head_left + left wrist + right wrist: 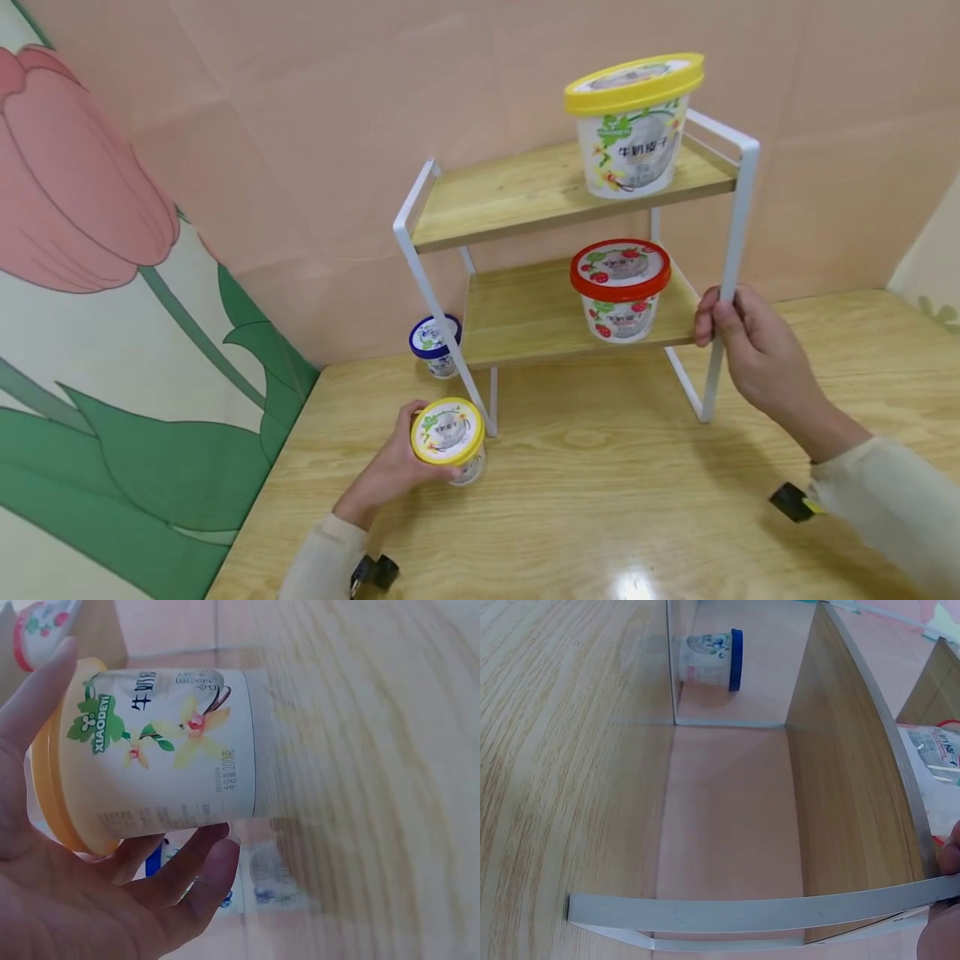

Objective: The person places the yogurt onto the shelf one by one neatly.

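From here, my left grip (395, 461) holds 1 yellow-lidded cup (447, 432); my right grip (767, 357) holds the rack (519, 312) (maybe to steady it).

Tubs (169, 750): smooth, plastic-looking; lids (448, 431) smooth plastic, faint sheen. Frame (738, 225): looks like painted metal, smooth, satin. Shelves (510, 185): wood-look, matt, fine grain. Surface (562, 500): wood-grain, smooth, glossy where glare falls. Backdrop (337, 125): matt, lightly creased; cloth or paper, cannot tell. Sleeves (892, 500): matt cloth.
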Demonstrator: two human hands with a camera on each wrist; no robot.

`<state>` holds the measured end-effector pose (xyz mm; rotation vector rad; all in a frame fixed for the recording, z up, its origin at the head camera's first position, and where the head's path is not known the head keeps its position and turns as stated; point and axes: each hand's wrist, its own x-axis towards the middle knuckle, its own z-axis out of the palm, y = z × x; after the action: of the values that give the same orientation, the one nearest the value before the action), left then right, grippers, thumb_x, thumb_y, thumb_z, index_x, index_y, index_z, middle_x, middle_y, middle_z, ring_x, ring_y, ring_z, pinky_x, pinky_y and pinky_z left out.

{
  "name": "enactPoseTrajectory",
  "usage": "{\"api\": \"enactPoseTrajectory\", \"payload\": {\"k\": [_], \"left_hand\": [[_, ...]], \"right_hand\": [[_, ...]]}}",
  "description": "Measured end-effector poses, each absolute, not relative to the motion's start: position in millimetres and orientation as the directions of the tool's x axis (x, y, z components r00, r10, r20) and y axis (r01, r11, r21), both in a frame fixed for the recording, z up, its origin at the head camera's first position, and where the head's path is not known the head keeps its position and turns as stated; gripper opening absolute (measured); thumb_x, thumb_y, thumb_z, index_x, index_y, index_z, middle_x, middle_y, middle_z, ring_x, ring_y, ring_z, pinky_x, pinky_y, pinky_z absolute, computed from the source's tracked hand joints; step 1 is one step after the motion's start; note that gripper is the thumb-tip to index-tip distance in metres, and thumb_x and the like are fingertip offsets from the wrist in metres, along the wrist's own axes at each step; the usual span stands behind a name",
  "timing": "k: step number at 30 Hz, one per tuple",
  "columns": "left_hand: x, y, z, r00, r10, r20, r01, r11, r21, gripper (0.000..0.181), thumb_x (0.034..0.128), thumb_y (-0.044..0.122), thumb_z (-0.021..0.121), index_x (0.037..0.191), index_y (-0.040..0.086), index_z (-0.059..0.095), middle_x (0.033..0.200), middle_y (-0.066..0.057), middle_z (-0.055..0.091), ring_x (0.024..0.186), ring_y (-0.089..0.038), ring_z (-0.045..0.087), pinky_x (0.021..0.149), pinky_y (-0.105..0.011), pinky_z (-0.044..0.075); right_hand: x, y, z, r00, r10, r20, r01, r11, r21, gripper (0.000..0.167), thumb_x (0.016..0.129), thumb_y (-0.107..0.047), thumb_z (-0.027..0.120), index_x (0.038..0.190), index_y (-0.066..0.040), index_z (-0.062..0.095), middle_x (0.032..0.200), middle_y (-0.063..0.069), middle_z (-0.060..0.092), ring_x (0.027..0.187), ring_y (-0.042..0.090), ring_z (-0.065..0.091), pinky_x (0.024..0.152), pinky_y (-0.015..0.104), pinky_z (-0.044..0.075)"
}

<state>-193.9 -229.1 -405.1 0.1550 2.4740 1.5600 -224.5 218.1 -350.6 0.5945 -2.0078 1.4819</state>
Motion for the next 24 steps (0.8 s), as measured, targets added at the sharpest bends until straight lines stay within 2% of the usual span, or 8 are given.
{"api": "enactPoseTrajectory", "payload": {"k": [7,19,24], "left_hand": [[-193.9,-230.2,-404.1,-0.962,0.222,-0.159,-0.056,0.409,0.911,0.107,0.072,0.017,0.09,0.152,0.018,0.02,0.147,-0.01,0.043,0.138,-0.031,0.043,0.119,-0.062,0.027],[-193.2,-232.5,-405.6,-0.955,0.259,-0.145,-0.034,0.388,0.921,0.107,0.0697,0.017,0.092,0.153,0.019,0.023,0.147,-0.008,0.044,0.139,-0.03,0.041,0.121,-0.059,0.027],[-190.9,-230.4,-404.4,-0.948,0.281,-0.149,-0.03,0.389,0.921,0.106,0.0707,0.017,0.091,0.153,0.023,0.023,0.149,-0.008,0.044,0.141,-0.031,0.04,0.121,-0.061,0.024]], "right_hand": [[-224.1,219.1,-350.2,-0.736,-0.025,0.676,-0.659,0.251,-0.709,0.019,0.106,-0.003,0.037,0.102,-0.001,0.055,0.081,-0.007,0.06,0.074,0.002,0.058,0.07,0.009,0.051],[-223.9,218.4,-350.6,-0.736,-0.031,0.676,-0.67,0.174,-0.721,0.018,0.105,-0.002,0.038,0.104,-0.004,0.055,0.083,-0.006,0.06,0.075,0.003,0.058,0.07,0.01,0.051],[-222.9,218.8,-350.4,-0.742,-0.033,0.67,-0.661,0.2,-0.723,0.018,0.106,-0.003,0.038,0.104,-0.005,0.055,0.084,-0.006,0.06,0.075,0.003,0.058,0.07,0.01,0.051]]}}
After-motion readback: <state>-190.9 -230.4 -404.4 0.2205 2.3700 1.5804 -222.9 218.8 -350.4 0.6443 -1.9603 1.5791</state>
